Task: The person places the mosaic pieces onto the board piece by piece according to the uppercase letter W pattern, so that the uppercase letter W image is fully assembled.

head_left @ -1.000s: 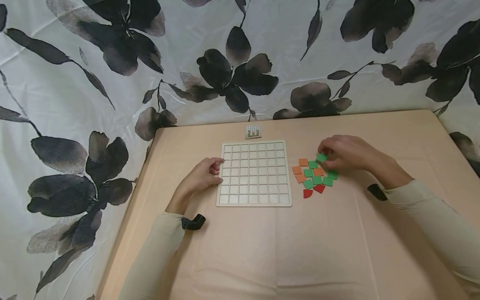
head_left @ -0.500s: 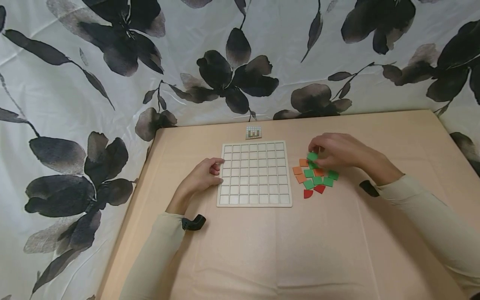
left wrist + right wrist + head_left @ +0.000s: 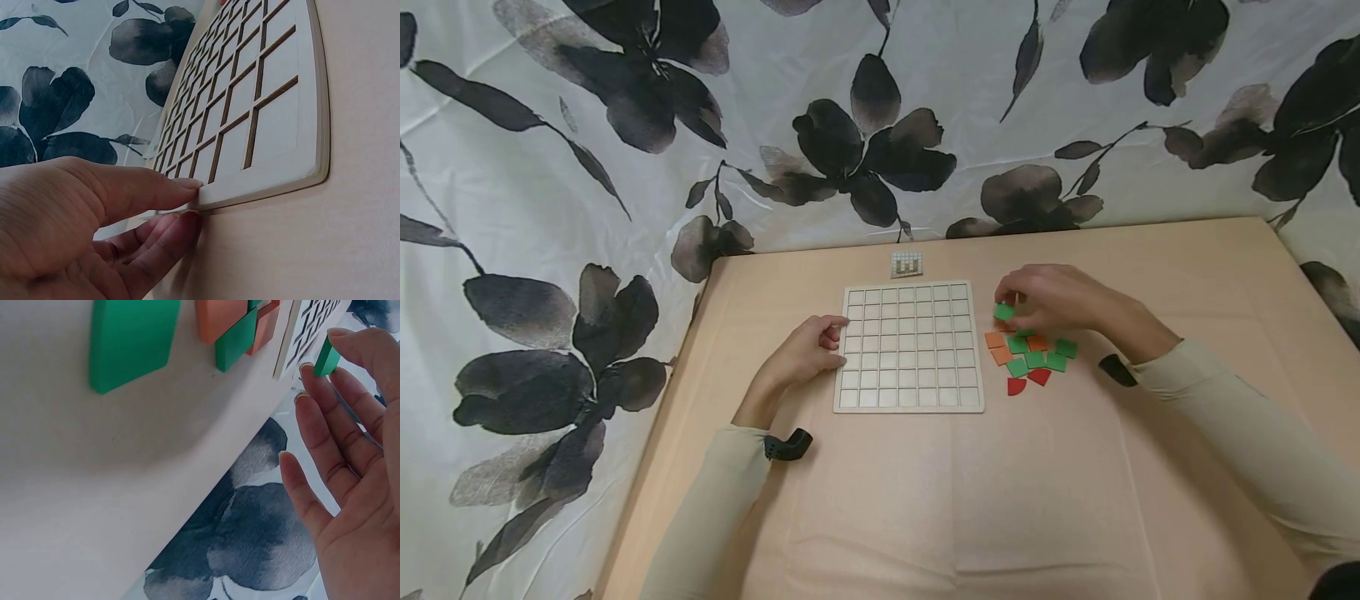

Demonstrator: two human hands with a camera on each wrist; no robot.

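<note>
A pale board (image 3: 907,409) with a raised grid of square cells lies on the table. My left hand (image 3: 800,350) holds its left edge; in the left wrist view the thumb lies on the rim (image 3: 262,182) and the fingertips are against the side. To the right of the board, my right hand (image 3: 1063,297) pinches a green square tile (image 3: 1003,312) between thumb and fingertips, raised off the table. The right wrist view shows that tile (image 3: 327,359) edge-on, the little finger spread away. The board's cells hold no tiles.
Right of the board lie loose tiles: several green squares (image 3: 1056,362), several orange squares (image 3: 1001,356) and red rounded-corner pieces (image 3: 1017,387). Behind the board is a small card (image 3: 906,264) printed with a grid. Floral cloth (image 3: 872,158) hangs beyond the table's far edge.
My right hand has carried the green tile leftward, from the far side of the loose pile to near the board's right edge. The left hand and board have stayed put.
</note>
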